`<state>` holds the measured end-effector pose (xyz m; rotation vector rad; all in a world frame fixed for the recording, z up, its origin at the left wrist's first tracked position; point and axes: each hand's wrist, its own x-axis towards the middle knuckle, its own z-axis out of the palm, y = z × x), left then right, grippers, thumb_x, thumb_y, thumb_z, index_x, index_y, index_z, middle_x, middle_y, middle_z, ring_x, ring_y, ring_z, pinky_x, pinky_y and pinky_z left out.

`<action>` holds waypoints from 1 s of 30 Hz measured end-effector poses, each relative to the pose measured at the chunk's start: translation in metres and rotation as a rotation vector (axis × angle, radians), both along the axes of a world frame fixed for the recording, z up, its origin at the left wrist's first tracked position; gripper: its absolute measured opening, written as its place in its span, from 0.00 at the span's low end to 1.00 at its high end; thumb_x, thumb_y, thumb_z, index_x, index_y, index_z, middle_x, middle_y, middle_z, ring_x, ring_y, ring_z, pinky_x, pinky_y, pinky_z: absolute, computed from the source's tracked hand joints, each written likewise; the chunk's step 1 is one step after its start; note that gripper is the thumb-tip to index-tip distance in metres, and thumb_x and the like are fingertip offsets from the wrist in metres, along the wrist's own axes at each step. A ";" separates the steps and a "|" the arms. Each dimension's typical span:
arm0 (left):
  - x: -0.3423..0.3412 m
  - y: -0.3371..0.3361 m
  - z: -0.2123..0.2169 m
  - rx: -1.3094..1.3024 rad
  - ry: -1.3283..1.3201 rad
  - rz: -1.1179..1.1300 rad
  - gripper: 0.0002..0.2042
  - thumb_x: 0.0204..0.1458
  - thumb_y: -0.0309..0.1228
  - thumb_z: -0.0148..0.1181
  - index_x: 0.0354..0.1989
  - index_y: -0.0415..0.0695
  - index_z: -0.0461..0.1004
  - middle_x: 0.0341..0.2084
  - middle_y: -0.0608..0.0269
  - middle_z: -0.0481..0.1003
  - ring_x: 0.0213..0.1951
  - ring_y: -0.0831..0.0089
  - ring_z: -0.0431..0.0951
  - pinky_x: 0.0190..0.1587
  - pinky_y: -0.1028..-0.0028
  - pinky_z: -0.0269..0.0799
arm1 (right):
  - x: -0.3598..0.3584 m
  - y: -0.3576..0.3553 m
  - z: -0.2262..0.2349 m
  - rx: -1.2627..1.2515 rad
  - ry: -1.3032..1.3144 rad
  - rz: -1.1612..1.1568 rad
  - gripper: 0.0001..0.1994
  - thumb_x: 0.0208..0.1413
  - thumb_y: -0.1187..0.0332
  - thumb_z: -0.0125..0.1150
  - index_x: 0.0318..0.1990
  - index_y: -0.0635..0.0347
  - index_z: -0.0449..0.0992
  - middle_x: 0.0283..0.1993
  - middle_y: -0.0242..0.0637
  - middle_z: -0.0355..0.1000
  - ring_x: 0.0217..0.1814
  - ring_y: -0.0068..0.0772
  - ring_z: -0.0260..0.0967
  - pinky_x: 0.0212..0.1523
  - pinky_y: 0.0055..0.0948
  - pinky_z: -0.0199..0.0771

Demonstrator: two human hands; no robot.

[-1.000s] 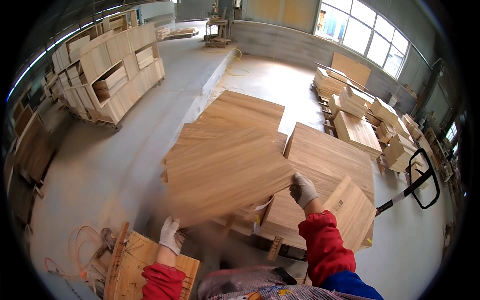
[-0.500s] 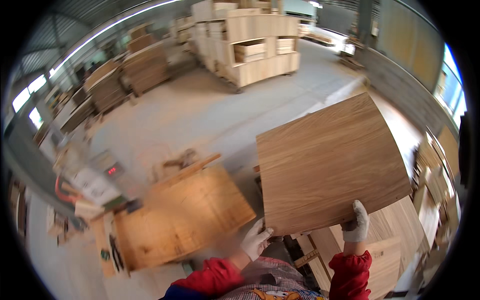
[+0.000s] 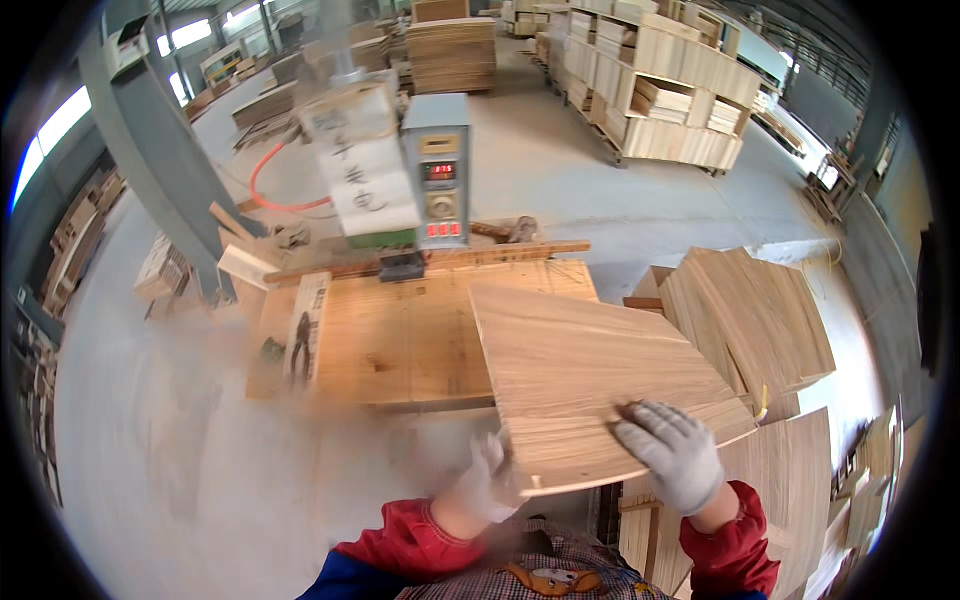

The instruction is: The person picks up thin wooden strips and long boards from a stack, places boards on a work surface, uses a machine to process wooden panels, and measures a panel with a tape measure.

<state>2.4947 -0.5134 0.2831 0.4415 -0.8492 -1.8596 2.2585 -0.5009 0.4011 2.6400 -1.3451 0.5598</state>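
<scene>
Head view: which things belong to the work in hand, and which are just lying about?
Likely in use:
wooden panel, right hand on top, left hand at its edge
stacked panels
wooden bench

Apparently just lying about:
orange hose
far wooden boxes

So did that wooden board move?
Yes: left, toward the workbench. The board was over the stacked panels; now it overlaps the workbench's right end in view.
</scene>
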 end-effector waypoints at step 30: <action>0.367 -0.175 -0.131 -0.450 -2.010 0.630 0.23 0.52 0.41 0.56 0.58 0.51 0.67 0.63 0.43 0.55 0.63 0.40 0.52 0.64 0.49 0.48 | 0.286 -0.135 -0.236 0.214 0.081 0.226 0.22 0.56 0.65 0.48 0.60 0.46 0.67 0.60 0.37 0.64 0.63 0.45 0.60 0.65 0.47 0.56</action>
